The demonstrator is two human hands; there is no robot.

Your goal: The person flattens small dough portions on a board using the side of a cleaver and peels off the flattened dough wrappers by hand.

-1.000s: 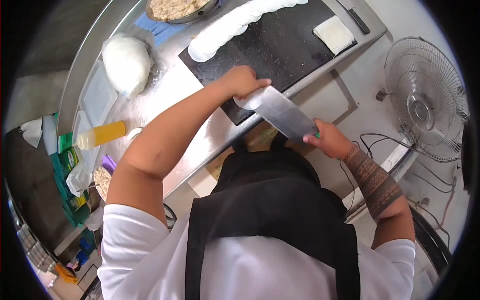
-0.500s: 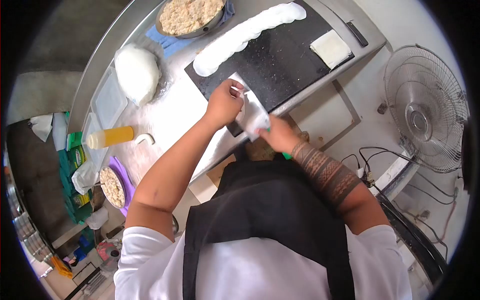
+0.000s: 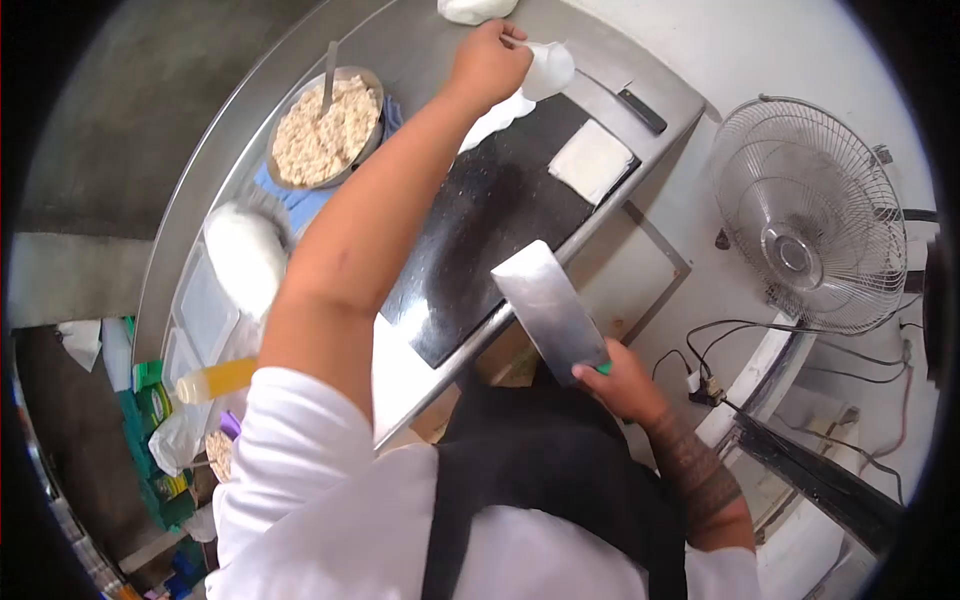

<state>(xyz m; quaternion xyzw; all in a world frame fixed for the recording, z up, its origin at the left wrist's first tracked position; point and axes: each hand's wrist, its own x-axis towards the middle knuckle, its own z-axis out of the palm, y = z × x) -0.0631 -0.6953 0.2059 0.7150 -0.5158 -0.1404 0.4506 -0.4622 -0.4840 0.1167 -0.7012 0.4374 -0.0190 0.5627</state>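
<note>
Wrapper apart from bowl of mixture

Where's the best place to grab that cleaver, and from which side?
I'd take the cleaver by its green handle, mostly covered by the right hand, coming from the apron side. The broad, flat blade points away from there, toward the black board, so reaching from the board would likely meet blade first.

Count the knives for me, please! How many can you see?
2. One is the wide cleaver in the right hand; the other, apparently a black-handled knife, lies on the metal table beyond the dark board. More could be hidden.
</note>
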